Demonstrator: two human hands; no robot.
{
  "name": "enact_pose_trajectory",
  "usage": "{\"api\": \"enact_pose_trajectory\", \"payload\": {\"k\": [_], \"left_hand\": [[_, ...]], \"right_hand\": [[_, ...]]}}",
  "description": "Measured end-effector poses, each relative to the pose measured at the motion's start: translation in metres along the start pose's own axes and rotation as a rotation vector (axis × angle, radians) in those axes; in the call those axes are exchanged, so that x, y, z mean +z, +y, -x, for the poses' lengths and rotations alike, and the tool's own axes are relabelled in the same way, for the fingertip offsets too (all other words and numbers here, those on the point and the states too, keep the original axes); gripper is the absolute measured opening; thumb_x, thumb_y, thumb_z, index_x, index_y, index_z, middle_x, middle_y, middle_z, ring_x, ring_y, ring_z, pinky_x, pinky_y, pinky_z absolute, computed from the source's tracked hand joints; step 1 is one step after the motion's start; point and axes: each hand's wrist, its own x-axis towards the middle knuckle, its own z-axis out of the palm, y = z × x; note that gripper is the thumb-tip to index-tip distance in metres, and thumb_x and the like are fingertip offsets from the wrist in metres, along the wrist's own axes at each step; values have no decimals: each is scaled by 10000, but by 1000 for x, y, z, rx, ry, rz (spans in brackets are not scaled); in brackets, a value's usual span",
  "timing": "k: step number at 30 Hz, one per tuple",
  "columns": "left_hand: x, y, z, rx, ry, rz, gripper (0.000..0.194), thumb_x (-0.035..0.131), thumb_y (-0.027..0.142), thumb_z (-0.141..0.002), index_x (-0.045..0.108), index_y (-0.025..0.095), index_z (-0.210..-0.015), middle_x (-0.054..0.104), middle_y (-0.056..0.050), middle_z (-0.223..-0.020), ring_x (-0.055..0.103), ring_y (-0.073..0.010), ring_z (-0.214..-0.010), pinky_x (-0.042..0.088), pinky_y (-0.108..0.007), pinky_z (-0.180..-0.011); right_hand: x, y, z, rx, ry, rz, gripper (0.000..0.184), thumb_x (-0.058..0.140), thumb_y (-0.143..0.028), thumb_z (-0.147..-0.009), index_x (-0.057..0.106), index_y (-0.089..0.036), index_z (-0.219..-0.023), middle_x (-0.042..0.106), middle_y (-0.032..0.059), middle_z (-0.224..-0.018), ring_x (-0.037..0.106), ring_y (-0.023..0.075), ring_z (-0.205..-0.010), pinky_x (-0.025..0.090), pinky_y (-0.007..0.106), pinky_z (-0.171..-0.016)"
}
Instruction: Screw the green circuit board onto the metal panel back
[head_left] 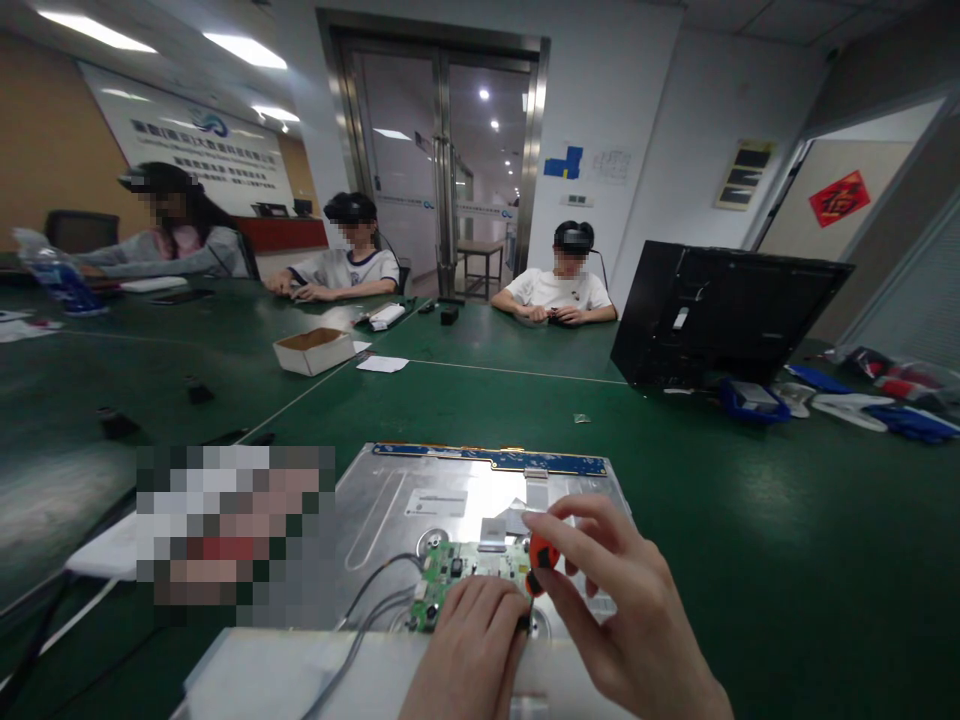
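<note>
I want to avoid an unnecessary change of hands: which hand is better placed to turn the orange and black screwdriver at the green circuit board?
Probably the right hand: its fingers are around the screwdriver handle. The left hand lies over the circuit board, beside the shaft.

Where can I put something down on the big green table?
The green table looks bare right of the right hand, nearer than the black monitor, and between the metal panel and white box. It's crowded around the circuit board.
</note>
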Motion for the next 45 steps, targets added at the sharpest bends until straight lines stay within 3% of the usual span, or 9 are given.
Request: {"api": "enact_pose_trajectory", "payload": {"k": [3,8,13,20,24,29,34,42,45], "left_hand": [[1,0,0,0,8,-4,248,394,82,-868,550,200,-1020,634,-81,-999,583,-252,-956,468,-421,-879],[6,-3,2,4,25,-15,247,399,82,-854,555,204,-1001,633,-74,-990,586,-244,-942,469,-412,-878],[8,-5,3,-1,16,-8,255,400,84,-860,553,204,-1025,629,-78,-1011,576,-248,-954,457,-420,-886],[2,-2,1,3,6,6,224,407,99,-881,553,205,-1014,636,-84,-1005,581,-255,-950,467,-416,-869],[2,-1,1,2,17,3,232,408,89,-871,555,205,-1008,637,-76,-996,589,-249,-936,468,-409,-862],[1,-2,1,-1,1,2,239,411,100,-870,567,201,-1020,634,-90,-1018,578,-255,-948,467,-417,-867],[1,0,1,-4,-5,9,235,407,93,-877,557,203,-1020,634,-83,-1005,583,-253,-944,461,-418,-874],[-1,-2,0,21,-9,-19,231,440,83,-866,564,211,-1013,641,-69,-1006,591,-247,-942,475,-407,-863],[-1,-3,0,24,-27,-18,233,437,87,-866,562,209,-1020,640,-76,-1016,590,-248,-950,478,-407,-866]], "right_hand": [[0,-2,0,9,-5,-23,433,496,-98,-854,469,-253,-1257,591,68,-1109,594,151,-765,498,275,-630],[5,1,0,27,96,19,259,547,-157,-857,471,-234,-1093,635,9,-878,574,125,-636,468,252,-578],[8,4,3,72,131,28,295,533,-183,-873,441,-232,-1150,670,47,-989,590,119,-605,491,260,-569],[2,2,-3,36,48,-29,296,457,-172,-936,523,-266,-1209,576,91,-1226,642,144,-805,537,267,-647],[2,1,-5,10,14,-14,340,455,-157,-928,499,-253,-1251,643,61,-1090,648,150,-835,532,254,-682],[7,5,1,50,123,54,273,594,-259,-864,488,-226,-1114,658,4,-828,594,130,-588,483,244,-548],[9,7,4,119,110,42,235,556,-247,-882,463,-226,-1097,676,28,-916,590,123,-591,477,252,-552],[1,3,-3,23,-21,-18,354,432,-155,-933,503,-282,-1256,593,65,-1193,649,161,-885,538,280,-712],[1,2,-2,27,-39,-12,393,438,-137,-916,468,-270,-1285,604,72,-1170,645,167,-872,530,278,-688]]}}
